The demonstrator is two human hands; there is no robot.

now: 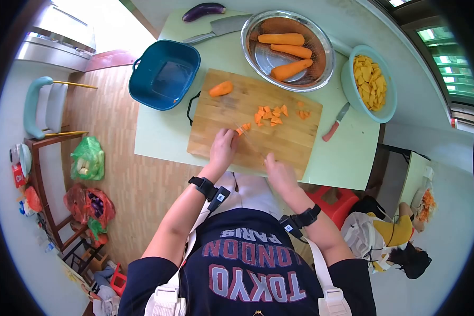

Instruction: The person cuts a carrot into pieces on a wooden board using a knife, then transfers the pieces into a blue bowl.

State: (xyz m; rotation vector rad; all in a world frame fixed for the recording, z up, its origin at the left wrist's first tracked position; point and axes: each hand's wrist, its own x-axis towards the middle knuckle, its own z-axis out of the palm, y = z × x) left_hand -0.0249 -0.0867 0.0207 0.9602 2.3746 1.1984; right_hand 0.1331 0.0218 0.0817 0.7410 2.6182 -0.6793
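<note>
My left hand (224, 149) is closed, its fingertips pressing a small carrot piece (243, 128) against the wooden cutting board (210, 118). My right hand (281, 174) is wrapped round the handle of a knife; its thin blade (252, 142) slants up and left to the carrot by my left fingers. Diced carrot (271, 115) lies in a loose pile at the board's middle, with a few smaller bits to the right. A thick carrot chunk (221, 88) rests near the board's upper left. The knife's handle is mostly hidden in my fist.
Behind the board stand a blue basin (166, 79) and a steel bowl (326, 63) with peeled carrots. A cleaver (229, 25) and an eggplant (203, 11) lie further back. At right are a red-handled knife (336, 122) and a bowl (388, 102) of yellow slices. Another person (392, 231) works at lower right.
</note>
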